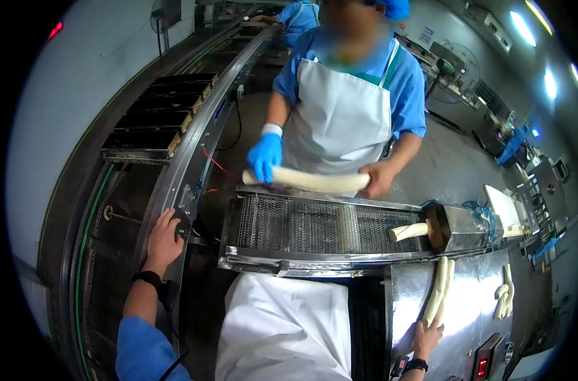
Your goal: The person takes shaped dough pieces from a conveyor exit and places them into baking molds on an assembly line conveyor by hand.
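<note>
My left hand (164, 242) rests on the metal side rail (190, 149) of the long conveyor, fingers spread over its edge and holding nothing. Two pale dough ropes (438, 292) lie side by side on the steel table (473, 279). At their near end my right hand (427, 338) is closed around them. A short twisted piece of dough (504, 293) lies farther right on the same table. Another dough rope (408, 232) sticks out of the metal outlet (470, 225) onto the mesh belt (295, 222).
Across the belt, a co-worker in a white apron (339, 120) holds a long dough rope (320, 180) in both hands, one in a blue glove (265, 157). Dark baking pans (146, 120) sit on the conveyor at left. A control box with red digits (484, 365) is at lower right.
</note>
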Demonstrator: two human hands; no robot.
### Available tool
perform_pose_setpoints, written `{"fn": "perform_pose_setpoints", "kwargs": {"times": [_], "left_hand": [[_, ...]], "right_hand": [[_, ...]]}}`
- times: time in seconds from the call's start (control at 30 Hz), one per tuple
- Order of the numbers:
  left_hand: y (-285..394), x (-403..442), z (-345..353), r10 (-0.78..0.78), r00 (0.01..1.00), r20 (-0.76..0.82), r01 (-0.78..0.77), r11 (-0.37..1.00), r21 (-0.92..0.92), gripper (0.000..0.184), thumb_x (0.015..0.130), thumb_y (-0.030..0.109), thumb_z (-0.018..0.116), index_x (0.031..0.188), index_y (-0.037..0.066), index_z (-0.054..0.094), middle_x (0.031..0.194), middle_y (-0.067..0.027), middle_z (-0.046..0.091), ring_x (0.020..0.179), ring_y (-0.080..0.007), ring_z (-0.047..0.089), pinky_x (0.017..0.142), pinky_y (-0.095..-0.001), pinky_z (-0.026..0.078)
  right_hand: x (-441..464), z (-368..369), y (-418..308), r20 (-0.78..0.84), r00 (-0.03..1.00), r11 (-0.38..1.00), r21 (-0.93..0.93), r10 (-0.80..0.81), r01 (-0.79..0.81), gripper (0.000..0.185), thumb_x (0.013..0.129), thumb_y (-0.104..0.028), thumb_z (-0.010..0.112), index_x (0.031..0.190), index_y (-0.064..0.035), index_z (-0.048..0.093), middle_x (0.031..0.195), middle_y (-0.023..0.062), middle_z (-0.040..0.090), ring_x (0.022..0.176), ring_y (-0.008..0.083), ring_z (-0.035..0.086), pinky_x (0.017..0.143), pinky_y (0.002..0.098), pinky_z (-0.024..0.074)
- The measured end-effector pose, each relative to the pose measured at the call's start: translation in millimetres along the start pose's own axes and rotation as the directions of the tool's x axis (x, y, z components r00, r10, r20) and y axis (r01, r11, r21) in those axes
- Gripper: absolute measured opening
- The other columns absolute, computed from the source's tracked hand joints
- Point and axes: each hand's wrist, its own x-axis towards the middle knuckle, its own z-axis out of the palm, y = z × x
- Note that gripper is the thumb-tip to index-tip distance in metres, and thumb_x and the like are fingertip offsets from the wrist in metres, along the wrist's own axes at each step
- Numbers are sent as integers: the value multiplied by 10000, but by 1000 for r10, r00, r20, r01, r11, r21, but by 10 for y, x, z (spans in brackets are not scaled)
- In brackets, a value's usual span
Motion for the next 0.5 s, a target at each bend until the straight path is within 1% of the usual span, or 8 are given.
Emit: {"fn": "perform_pose_setpoints", "kwargs": {"times": [0.13,0.2,0.23,0.3,0.33,0.4,0.43,0.5], "left_hand": [[323,-258,48,-6,1000,-8,7,1000,23,400,732,36,588,1129,-10,581,1399,-162,431,1367,-301,330,1121,-399,305],[519,-425,10,-12,1000,-24,12,1000,14,395,735,37,585,1127,-13,585,1397,-160,435,1365,-300,333,1119,-398,308],[631,-565,-65,-13,1000,-25,13,1000,2,390,738,39,583,1124,-15,588,1394,-158,439,1364,-298,336,1117,-397,311],[780,-758,-92,-5,999,-53,5,1000,8,389,739,41,585,1124,-15,590,1394,-155,441,1361,-298,339,1114,-397,316],[843,-828,-84,20,998,-64,-20,1000,5,387,740,43,587,1123,-15,592,1393,-153,443,1359,-297,342,1111,-398,322],[939,-935,-47,-7,997,-75,9,1000,30,388,740,45,588,1124,-9,593,1392,-152,443,1356,-295,346,1107,-398,328],[998,-1133,-54,-2,996,-85,6,999,47,389,741,47,590,1126,-4,595,1391,-152,443,1354,-292,349,1103,-399,334],[1010,-1138,-69,-8,996,-84,12,999,47,389,740,49,592,1126,1,595,1389,-152,445,1351,-293,351,1099,-401,338]], "right_hand": [[195,21,269,-4,1000,999,18,-29,29,772,755,-339,682,1438,-182,359,1395,302,327,1179,454,434,903,538,445],[290,45,412,2,1000,999,34,-23,23,719,767,-370,660,1402,-149,407,1306,273,398,1165,448,460,922,530,445],[327,-41,514,9,999,999,30,-42,42,719,767,-370,660,1402,-149,407,1306,273,398,1165,448,460,922,530,445],[430,-130,631,121,993,996,87,-9,-2,723,726,-353,674,1368,-112,445,1236,290,432,1105,459,497,907,512,454],[480,-171,713,127,991,997,72,-30,21,723,726,-353,674,1368,-112,445,1236,290,432,1105,459,497,907,512,454],[608,-134,917,125,989,977,204,-82,56,707,685,-320,673,1317,-68,485,1167,303,456,1032,468,525,891,494,455],[655,-139,1106,136,984,979,185,-113,87,707,685,-320,673,1317,-68,485,1167,303,456,1032,468,525,891,494,455],[789,-18,1078,147,977,961,252,-156,115,625,672,-271,654,1225,-1,545,1025,271,543,935,401,579,858,455,472]]}}
